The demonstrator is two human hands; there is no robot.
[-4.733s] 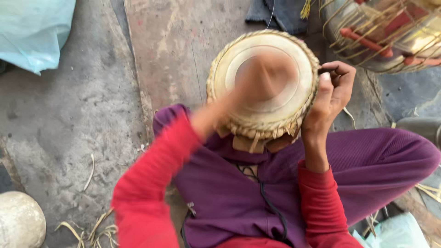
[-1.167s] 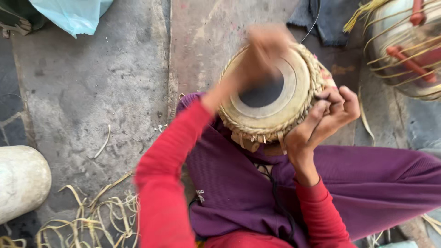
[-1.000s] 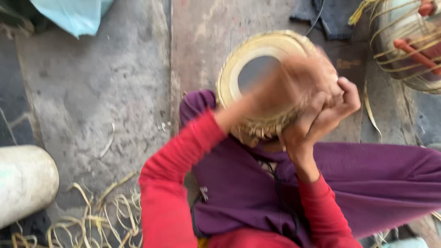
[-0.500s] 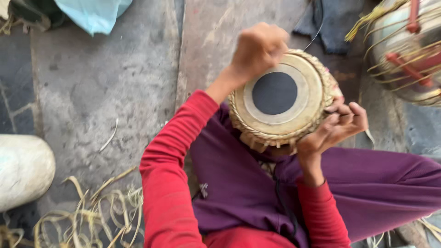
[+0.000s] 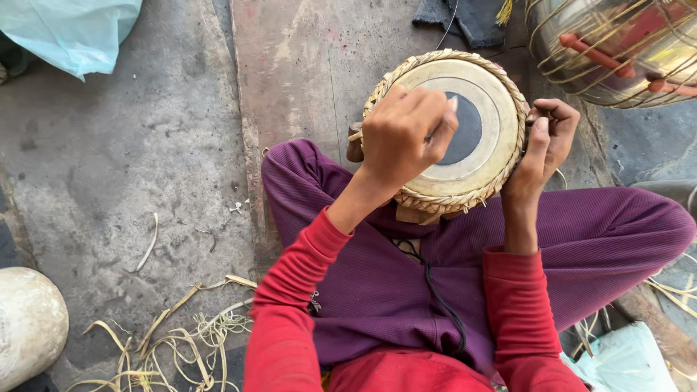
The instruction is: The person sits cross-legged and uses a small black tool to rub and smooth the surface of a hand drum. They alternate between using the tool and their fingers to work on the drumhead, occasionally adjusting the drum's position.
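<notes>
Far left, a pale round object point(image 5: 29, 327) sits cut off by the frame edge, near a tangle of straw-coloured strips point(image 5: 167, 341) lying on the grey concrete floor point(image 5: 109, 167); a light blue plastic bag point(image 5: 72, 29) lies top left. Centre, person seated cross-legged in purple trousers point(image 5: 406, 283) with red sleeves point(image 5: 290, 312). Left hand point(image 5: 406, 134) sits over the left part of the small drum point(image 5: 479, 131), fingers curled down onto the tan head beside the black centre spot point(image 5: 465, 127); grip half closed, nothing seen inside it, can't tell if it pinches anything. Drum rests tilted in the lap between the knees, head facing up, rim braided with pale lacing. Right hand point(image 5: 548, 141) wraps the drum's right rim, fingers bent round the edge, grip closed on the drum's side. Dark cloth point(image 5: 465, 18) on the floor just beyond the drum. Top right, a larger metal drum point(image 5: 617, 47) with straps and red pegs, apart from the hands. Pale bag point(image 5: 624, 359) bottom right by the knee
</notes>
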